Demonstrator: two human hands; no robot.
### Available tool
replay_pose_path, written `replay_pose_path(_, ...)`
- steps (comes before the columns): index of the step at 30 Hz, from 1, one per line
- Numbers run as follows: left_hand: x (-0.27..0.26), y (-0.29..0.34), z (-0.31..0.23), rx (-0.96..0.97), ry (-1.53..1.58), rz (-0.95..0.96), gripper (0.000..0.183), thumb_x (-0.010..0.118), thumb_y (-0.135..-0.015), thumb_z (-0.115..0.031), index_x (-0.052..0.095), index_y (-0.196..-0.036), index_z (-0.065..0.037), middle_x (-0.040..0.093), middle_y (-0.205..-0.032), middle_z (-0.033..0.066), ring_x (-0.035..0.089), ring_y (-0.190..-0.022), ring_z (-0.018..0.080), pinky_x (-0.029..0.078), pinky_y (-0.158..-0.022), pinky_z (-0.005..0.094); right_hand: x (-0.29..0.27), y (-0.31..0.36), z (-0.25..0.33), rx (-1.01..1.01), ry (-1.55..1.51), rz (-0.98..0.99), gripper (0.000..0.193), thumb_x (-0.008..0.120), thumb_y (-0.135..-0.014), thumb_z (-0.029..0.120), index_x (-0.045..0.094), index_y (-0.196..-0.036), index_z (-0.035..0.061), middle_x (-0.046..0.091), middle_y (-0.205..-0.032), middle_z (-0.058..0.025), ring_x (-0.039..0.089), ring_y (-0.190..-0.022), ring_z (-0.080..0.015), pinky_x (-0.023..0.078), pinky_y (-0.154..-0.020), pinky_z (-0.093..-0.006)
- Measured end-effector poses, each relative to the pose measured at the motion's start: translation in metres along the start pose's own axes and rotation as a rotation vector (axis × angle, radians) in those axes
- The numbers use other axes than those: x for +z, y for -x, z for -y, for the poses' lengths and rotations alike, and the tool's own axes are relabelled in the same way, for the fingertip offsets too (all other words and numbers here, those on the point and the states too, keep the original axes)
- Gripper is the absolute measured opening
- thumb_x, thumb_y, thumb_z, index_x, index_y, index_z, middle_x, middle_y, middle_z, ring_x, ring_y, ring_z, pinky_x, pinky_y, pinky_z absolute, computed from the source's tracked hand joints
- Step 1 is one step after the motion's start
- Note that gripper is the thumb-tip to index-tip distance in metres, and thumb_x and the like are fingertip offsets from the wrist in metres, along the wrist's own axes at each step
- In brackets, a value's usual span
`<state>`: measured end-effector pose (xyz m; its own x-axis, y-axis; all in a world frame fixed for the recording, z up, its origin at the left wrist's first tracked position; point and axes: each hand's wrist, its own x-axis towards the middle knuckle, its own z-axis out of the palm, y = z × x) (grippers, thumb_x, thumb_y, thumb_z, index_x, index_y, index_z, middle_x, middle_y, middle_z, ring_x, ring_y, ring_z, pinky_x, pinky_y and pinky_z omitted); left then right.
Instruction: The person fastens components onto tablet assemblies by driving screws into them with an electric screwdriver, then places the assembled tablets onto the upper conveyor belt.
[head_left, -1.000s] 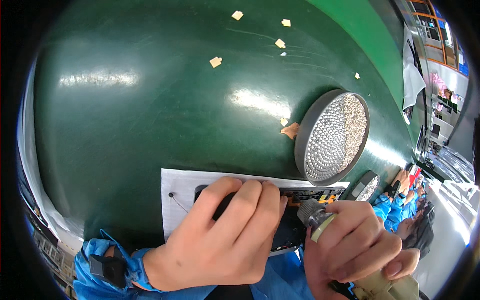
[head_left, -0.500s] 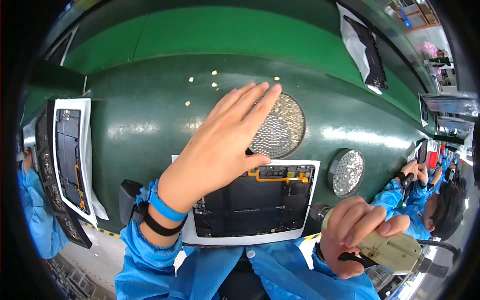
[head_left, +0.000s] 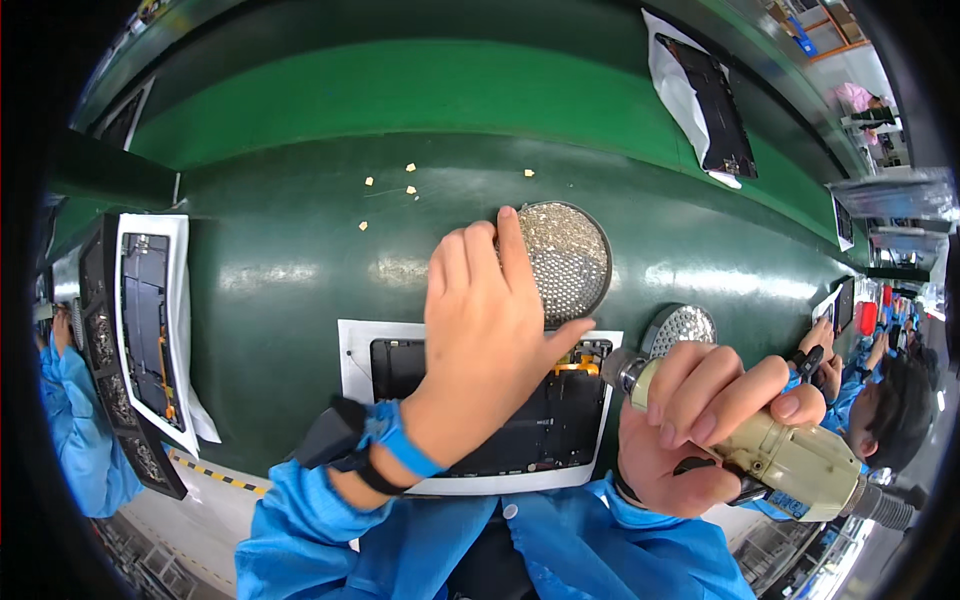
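My left hand (head_left: 490, 320) reaches over the tablet with its fingers extended. Its index finger lies along the left rim of a round screw tray (head_left: 570, 285), and the thumb stretches close to the tray's near edge. Small shiny screws fill the tray's perforated face, heaped toward the far side. Wrapped in my right hand (head_left: 690, 430) is a cream electric screwdriver (head_left: 795, 465), its nose pointing left over the tablet's right edge. The opened black tablet (head_left: 520, 435), with an orange ribbon cable, rests on a white sheet (head_left: 357, 370); my left hand and forearm hide part of it.
A second round screw tray (head_left: 685, 325) sits behind my right hand, partly hidden. Several small yellowish pieces (head_left: 411, 189) lie farther back. At left are another opened tablet (head_left: 147, 320) and a black compartment tray (head_left: 140, 450). A panel (head_left: 705, 105) leans at the back right. Co-workers sit both sides.
My left hand has drawn back and right, fingers less spread. The near screw tray has shifted right, its screws now bunched at the far side. The screwdriver has risen toward the tablet's right edge.
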<state>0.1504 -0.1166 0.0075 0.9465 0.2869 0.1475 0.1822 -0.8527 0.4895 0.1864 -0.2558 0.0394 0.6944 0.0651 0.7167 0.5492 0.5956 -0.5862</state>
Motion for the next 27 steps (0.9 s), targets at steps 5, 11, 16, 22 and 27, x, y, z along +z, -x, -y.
replay_pose_path(5,-0.029,0.020,0.053,0.184,0.259,0.081,0.091,0.092,-0.069,-0.012,0.049,-0.147,0.003,0.053,-0.131,0.0237,0.054,-0.115,0.0428,0.046,-0.098,0.0489,-0.005,0.003,-0.039,-0.021,0.121,0.053,0.063,0.080,-0.096,0.040,0.041,-0.132,0.0064,0.052,-0.091,-0.0015,0.050,-0.060,-0.0086,0.042,-0.055,-0.0230)
replay_pose_path(11,-0.033,0.031,0.086,0.249,0.278,0.103,0.058,0.087,-0.074,-0.014,0.063,-0.125,0.001,0.058,-0.123,0.0198,0.057,-0.105,0.0395,0.047,-0.090,0.0502,-0.008,0.009,-0.054,0.004,0.220,0.035,0.065,0.080,-0.094,0.042,0.040,-0.127,0.0034,0.051,-0.088,-0.0022,0.049,-0.060,-0.0085,0.042,-0.053,-0.0232)
replay_pose_path(16,-0.025,0.031,0.091,0.261,0.287,0.135,0.054,0.086,-0.076,-0.016,0.064,-0.122,0.001,0.058,-0.120,0.0196,0.057,-0.103,0.0382,0.048,-0.088,0.0498,-0.018,0.013,-0.061,0.000,0.188,0.058,0.066,0.079,-0.095,0.044,0.039,-0.125,0.0012,0.051,-0.088,-0.0008,0.051,-0.062,-0.0082,0.044,-0.056,-0.0243)
replay_pose_path(22,-0.023,0.035,0.090,0.263,0.276,0.142,0.052,0.085,-0.078,-0.019,0.064,-0.122,-0.001,0.058,-0.118,0.0189,0.057,-0.101,0.0370,0.047,-0.085,0.0495,-0.024,0.012,-0.052,0.107,0.177,0.219,0.067,0.063,-0.105,0.049,0.037,-0.146,0.0027,0.048,-0.094,-0.0044,0.050,-0.068,-0.0143,0.043,-0.051,-0.0294)
replay_pose_path(27,-0.020,0.037,0.088,0.264,0.261,0.135,0.052,0.085,-0.078,-0.021,0.064,-0.122,-0.002,0.059,-0.117,0.0186,0.058,-0.100,0.0370,0.048,-0.085,0.0500,-0.025,0.012,-0.049,0.104,0.201,0.268,0.061,0.064,-0.105,0.045,0.039,-0.141,0.0026,0.048,-0.094,-0.0050,0.050,-0.067,-0.0142,0.043,-0.051,-0.0286)
